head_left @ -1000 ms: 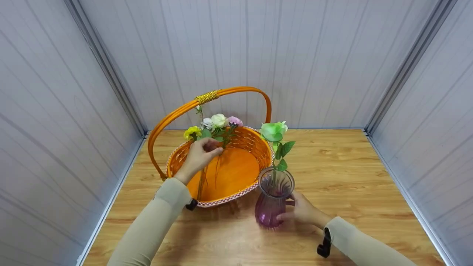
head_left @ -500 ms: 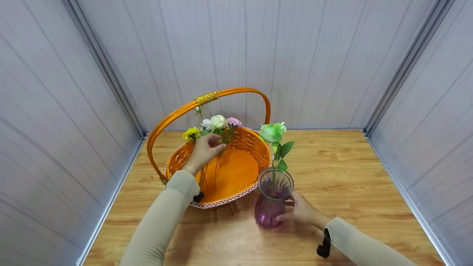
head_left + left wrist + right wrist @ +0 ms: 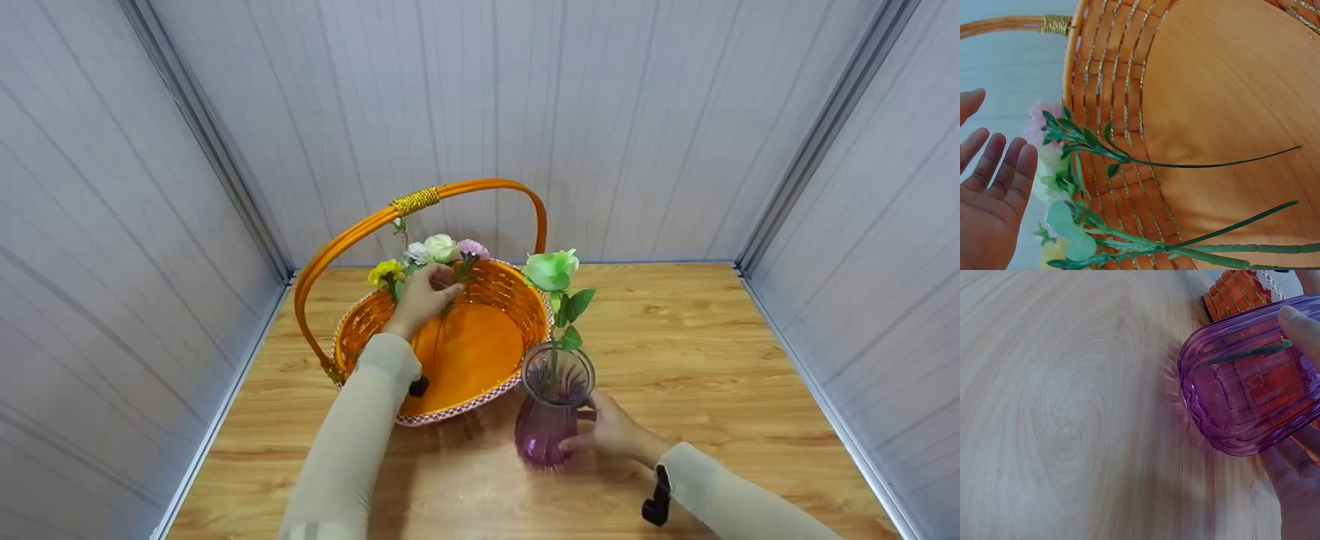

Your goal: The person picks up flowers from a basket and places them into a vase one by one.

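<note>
Inside the orange basket, toward the back-left corner of the surface, a slender stem seemed to want pinching by its bare length and easing straight up. My left grip hung beside the flowers at the basket's far side, fingers parted from the thumb, forearm slanting in from the front. To the right, I had my right grip clamped on the purple vase (a green flower stood in it), well out from the surface's back edge.

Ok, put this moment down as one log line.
Left hand: holding nothing, near flowers | right hand: gripping vase | vase: green flower, stem inside | basket: flower heads at far rim
</note>
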Action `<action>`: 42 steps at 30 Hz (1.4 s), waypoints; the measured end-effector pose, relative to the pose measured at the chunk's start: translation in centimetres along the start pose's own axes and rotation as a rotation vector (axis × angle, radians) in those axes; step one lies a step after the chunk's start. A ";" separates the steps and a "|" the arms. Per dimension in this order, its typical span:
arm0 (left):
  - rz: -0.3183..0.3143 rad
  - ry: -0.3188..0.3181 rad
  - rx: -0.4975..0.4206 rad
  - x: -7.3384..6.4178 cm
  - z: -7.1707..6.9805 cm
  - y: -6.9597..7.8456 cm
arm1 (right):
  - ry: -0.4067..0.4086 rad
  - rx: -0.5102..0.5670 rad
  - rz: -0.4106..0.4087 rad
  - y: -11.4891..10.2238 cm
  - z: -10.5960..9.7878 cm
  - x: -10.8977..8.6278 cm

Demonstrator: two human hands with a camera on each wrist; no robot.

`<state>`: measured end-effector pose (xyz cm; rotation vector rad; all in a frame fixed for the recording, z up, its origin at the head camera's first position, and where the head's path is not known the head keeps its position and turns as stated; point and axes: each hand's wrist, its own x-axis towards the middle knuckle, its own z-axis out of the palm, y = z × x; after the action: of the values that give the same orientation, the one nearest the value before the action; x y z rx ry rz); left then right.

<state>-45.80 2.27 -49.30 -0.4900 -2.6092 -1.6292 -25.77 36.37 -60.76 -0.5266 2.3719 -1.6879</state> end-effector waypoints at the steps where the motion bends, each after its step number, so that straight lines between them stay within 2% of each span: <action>1: 0.002 0.001 -0.003 0.1 0.1 -0.2 | -0.001 0.003 -0.004 0.0 0.0 0.0; 9: -0.033 0.016 0.004 0.4 0.5 -1.9 | 0.003 0.001 -0.021 0.0 0.0 0.1; 15: -0.075 -0.022 -0.042 0.3 1.0 -3.0 | -0.003 0.002 -0.009 -0.1 -0.1 0.0; 19: -0.099 -0.050 -0.040 0.2 1.2 -3.7 | -0.007 0.003 -0.010 -0.2 -0.1 0.0; 29: -0.149 -0.079 -0.003 -0.3 1.5 -5.2 | -0.002 -0.005 -0.002 -0.1 0.0 0.0; 42: -0.216 -0.179 0.112 -0.7 1.5 -6.4 | -0.009 -0.008 -0.014 0.1 -0.1 0.2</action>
<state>-46.66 0.82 -55.68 -0.3767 -2.9588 -1.5467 -25.97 36.41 -60.80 -0.5519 2.3752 -1.6791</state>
